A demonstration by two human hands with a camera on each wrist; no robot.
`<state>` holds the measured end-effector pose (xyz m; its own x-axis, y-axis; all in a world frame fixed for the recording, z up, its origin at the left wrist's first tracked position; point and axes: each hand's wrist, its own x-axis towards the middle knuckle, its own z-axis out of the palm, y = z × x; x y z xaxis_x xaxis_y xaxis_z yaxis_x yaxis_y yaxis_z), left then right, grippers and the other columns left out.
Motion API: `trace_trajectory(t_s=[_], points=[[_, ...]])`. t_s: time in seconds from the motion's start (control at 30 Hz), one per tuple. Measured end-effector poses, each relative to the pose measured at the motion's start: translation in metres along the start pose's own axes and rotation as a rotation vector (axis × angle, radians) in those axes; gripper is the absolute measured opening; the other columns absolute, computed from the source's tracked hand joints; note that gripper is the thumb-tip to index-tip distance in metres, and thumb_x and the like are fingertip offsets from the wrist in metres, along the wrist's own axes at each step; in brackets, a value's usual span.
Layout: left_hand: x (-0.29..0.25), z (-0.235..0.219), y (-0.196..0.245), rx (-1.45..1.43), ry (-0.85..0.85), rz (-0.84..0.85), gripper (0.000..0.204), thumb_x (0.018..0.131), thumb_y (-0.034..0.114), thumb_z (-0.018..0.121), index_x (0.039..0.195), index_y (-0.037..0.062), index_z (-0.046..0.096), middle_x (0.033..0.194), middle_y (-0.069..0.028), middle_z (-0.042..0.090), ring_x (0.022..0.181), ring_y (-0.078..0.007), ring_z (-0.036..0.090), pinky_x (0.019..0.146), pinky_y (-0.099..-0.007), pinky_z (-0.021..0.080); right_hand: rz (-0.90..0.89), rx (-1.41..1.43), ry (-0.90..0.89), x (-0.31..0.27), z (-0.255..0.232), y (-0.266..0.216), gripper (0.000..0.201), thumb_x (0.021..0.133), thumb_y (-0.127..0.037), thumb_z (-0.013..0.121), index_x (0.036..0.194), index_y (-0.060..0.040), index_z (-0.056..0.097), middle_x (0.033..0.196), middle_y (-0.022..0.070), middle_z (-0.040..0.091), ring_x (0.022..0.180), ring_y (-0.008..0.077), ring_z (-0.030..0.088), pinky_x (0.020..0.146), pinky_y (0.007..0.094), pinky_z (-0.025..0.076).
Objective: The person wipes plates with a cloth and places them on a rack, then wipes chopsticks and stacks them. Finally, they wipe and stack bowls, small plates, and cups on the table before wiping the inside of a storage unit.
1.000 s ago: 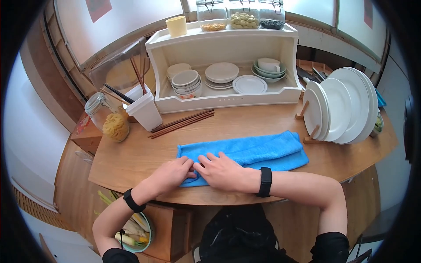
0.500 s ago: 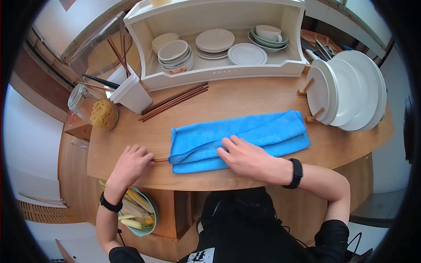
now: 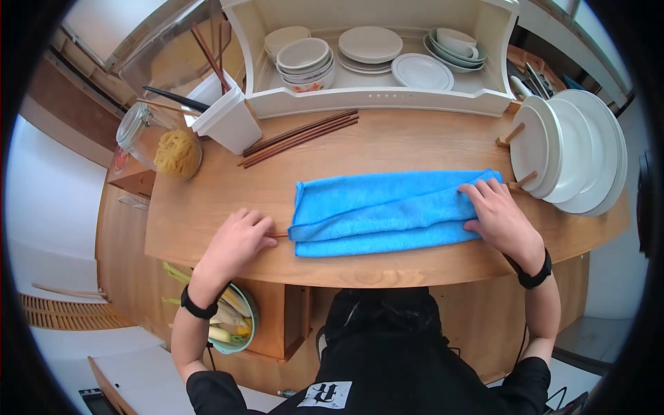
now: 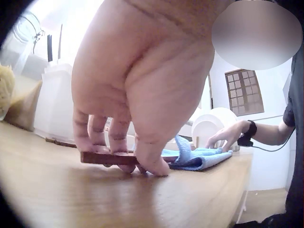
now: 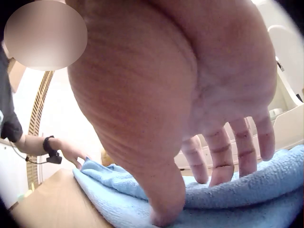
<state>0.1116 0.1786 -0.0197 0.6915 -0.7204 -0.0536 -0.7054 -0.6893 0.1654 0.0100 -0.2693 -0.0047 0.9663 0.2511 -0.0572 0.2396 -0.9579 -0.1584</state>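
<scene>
The left hand (image 3: pixel 238 238) pinches one brown chopstick (image 4: pixel 97 157) between thumb and fingers, just above the table (image 3: pixel 207 200); the stick's blunt end juts out past the fingers, and its other end runs in under the blue cloth (image 3: pixel 387 207). That single folded cloth lies just to the right of this grip. On the cloth's far end rests the right hand (image 3: pixel 499 214), its fingers extended and spread, thumb in front of the fold and fingers behind. Each wrist wears one black band (image 3: pixel 197 308).

Below the grip, beside the table edge, sits one pale green basin (image 3: pixel 254 315) of vegetables. Down to the right, one white patch (image 3: pixel 326 395) on the black shirt (image 3: pixel 394 377) bears dark lettering too unclear to read.

Beyond the grip lie several loose chopsticks (image 3: pixel 301 140), too close together to count surely. Behind them and a little left stands one white holder (image 3: pixel 232 128); further left, one glass jar (image 3: pixel 135 131) of yellow pasta.

Farther off, one white shelf (image 3: pixel 380 102) holds stacked dishes with one white cup (image 3: pixel 456 43) on top of green bowls. Well right of the grip, white plates (image 3: pixel 570 142) stand in a wooden rack.
</scene>
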Motion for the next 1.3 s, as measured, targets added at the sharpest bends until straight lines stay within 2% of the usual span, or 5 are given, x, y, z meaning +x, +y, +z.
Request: trace_trajectory(t_s=[0.43,0.63,0.77,1.1,1.3], points=[[-0.077,-0.080,-0.037,-0.319,0.097,-0.527,0.013,0.090,-0.001,0.064,0.102,0.0020,0.062,0.092,-0.0111,0.069,0.087,-0.0215,0.072,0.071,-0.0340,0.054,-0.144,-0.046,0.090,0.008,-0.009,0.001,0.067,0.068,-0.009,0.085,0.128,-0.0046,0.056,0.120,0.0128,0.058,0.109,0.0343,0.055,0.097,0.0433,0.046],[-0.021,-0.093,-0.014,-0.955,0.643,-0.259,0.018,0.101,0.004,0.057,0.117,0.0018,0.048,0.102,-0.0116,0.066,0.094,-0.0212,0.071,0.081,-0.0318,0.058,-0.184,-0.171,-0.062,0.032,-0.016,0.003,0.059,0.062,-0.017,0.089,0.112,-0.0059,0.061,0.108,0.0112,0.062,0.107,0.0325,0.054,0.097,0.0422,0.044],[0.032,-0.125,-0.012,-0.910,0.863,-0.187,0.016,0.103,0.008,0.057,0.116,0.0034,0.049,0.109,-0.0138,0.066,0.103,-0.0207,0.069,0.090,-0.0323,0.057,-0.246,-0.283,0.137,0.011,-0.008,-0.008,0.031,0.067,-0.015,0.081,0.088,-0.0059,0.061,0.098,0.0105,0.059,0.101,0.0305,0.054,0.093,0.0420,0.043],[0.135,-0.125,-0.082,-0.698,0.932,-0.352,0.032,0.094,0.004,0.063,0.123,-0.0029,0.053,0.115,-0.0204,0.070,0.099,-0.0250,0.072,0.084,-0.0359,0.059,0.010,0.135,0.077,-0.080,0.012,-0.013,0.044,0.068,-0.017,0.084,0.103,-0.0004,0.062,0.111,0.0158,0.067,0.114,0.0346,0.060,0.098,0.0433,0.048],[0.141,-0.106,-0.075,0.108,1.277,-0.286,0.059,0.089,0.005,0.068,0.141,-0.0087,0.043,0.114,-0.0227,0.062,0.105,-0.0369,0.065,0.095,-0.0403,0.053,0.112,0.183,0.035,-0.072,0.013,-0.016,0.051,0.072,-0.027,0.086,0.106,0.0015,0.060,0.099,0.0177,0.069,0.091,0.0374,0.067,0.084,0.0457,0.054]])
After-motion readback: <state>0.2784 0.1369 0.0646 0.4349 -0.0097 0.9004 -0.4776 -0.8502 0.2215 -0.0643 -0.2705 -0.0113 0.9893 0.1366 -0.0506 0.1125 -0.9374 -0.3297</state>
